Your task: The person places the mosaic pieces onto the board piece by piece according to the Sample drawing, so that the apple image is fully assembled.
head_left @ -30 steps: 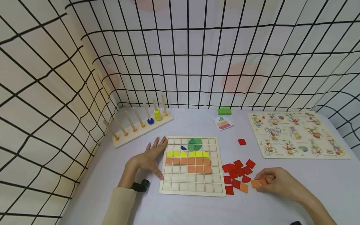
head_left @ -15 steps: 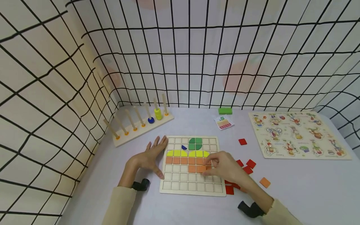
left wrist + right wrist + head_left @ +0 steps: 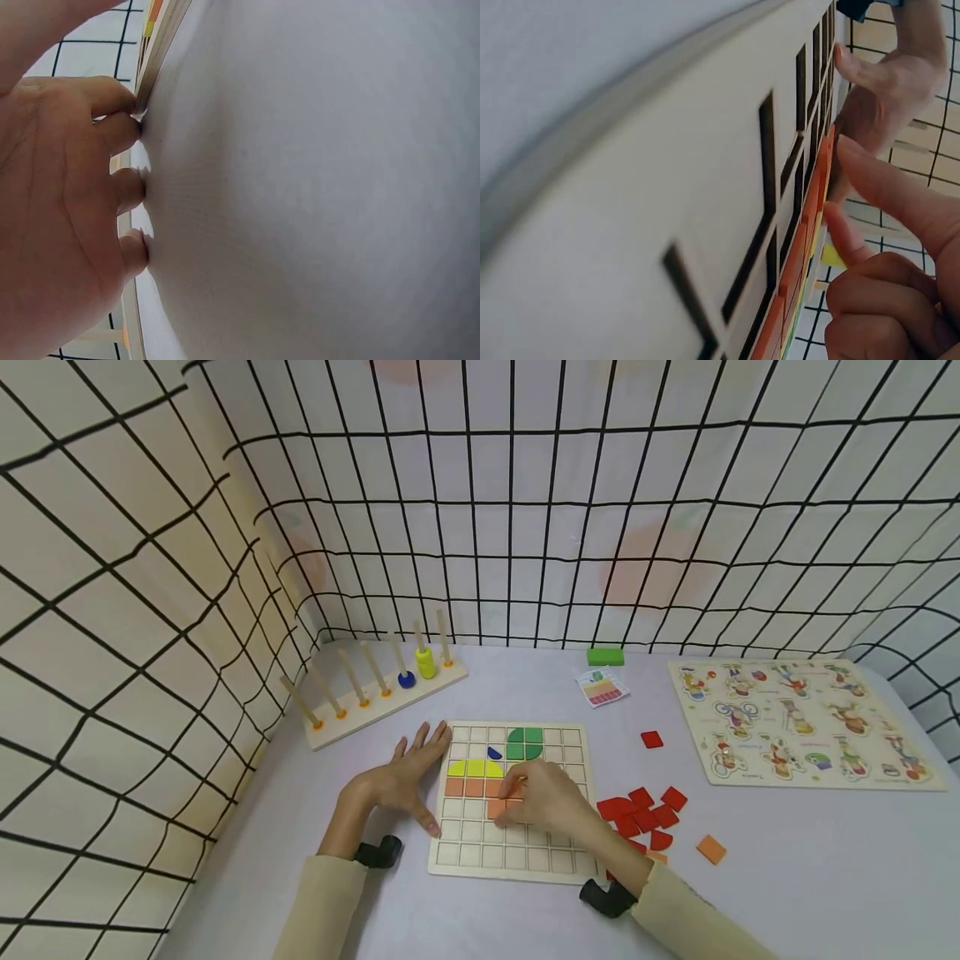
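The gridded wooden board (image 3: 480, 858) lies flat, bearing green, yellow and orange pieces and a small blue half-round piece (image 3: 494, 752). My left hand (image 3: 397, 785) rests spread along its left edge, with thumb and fingertips against the rim. Over the middle of the grid, my right hand (image 3: 551, 797) pinches an orange square tile (image 3: 496, 809) between thumb and index finger, at the left end of the lower orange row. In the right wrist view that tile sits low at the board surface, while the other fingers are curled. The right hand covers part of the orange and yellow rows.
Red pieces (image 3: 643, 818) lie heaped right of the board, a loose orange square (image 3: 711, 849) beside them. Behind are a pattern card (image 3: 602, 687), a green block (image 3: 605, 657), a peg rack (image 3: 386, 702) and a picture puzzle (image 3: 806, 722). Black netting surrounds the table.
My right hand has gone left from the loose pieces onto the board with an orange tile, leaving one orange square apart on the table. The left hand has stayed at the board's edge.
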Available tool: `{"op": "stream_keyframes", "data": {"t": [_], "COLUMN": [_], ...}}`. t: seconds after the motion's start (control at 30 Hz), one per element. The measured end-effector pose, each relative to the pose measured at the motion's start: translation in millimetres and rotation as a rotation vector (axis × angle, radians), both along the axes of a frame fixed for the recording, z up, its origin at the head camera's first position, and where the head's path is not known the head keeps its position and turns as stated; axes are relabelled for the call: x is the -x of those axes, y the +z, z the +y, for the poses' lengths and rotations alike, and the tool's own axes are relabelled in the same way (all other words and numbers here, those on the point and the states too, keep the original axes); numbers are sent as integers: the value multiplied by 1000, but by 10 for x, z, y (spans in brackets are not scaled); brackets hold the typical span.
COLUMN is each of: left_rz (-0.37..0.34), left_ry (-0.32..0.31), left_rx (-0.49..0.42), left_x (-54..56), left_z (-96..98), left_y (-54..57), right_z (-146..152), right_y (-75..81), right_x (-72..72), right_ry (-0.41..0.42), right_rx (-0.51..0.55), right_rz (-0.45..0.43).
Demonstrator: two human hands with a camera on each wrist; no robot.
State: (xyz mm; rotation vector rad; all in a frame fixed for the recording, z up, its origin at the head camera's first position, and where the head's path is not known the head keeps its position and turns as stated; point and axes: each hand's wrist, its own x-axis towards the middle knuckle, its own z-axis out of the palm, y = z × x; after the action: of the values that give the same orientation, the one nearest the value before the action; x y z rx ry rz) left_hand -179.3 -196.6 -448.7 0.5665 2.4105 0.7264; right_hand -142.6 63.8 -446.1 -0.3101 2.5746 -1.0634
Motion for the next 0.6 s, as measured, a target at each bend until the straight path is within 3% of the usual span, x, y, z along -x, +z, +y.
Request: {"op": "stream_keyframes", "data": {"t": [0.2, 0.6], "left_rz": [2, 1], "left_ry": [1, -4], "left_rx": [4, -1], "left_x": [3, -8], "left_z": [8, 7], "left_y": [5, -5], "right_z": [54, 2], "right_y": [-19, -26], "right_x": [20, -9], "right_ry": [31, 17], "right_rx": [60, 61], "right_rz": [-14, 37]}}
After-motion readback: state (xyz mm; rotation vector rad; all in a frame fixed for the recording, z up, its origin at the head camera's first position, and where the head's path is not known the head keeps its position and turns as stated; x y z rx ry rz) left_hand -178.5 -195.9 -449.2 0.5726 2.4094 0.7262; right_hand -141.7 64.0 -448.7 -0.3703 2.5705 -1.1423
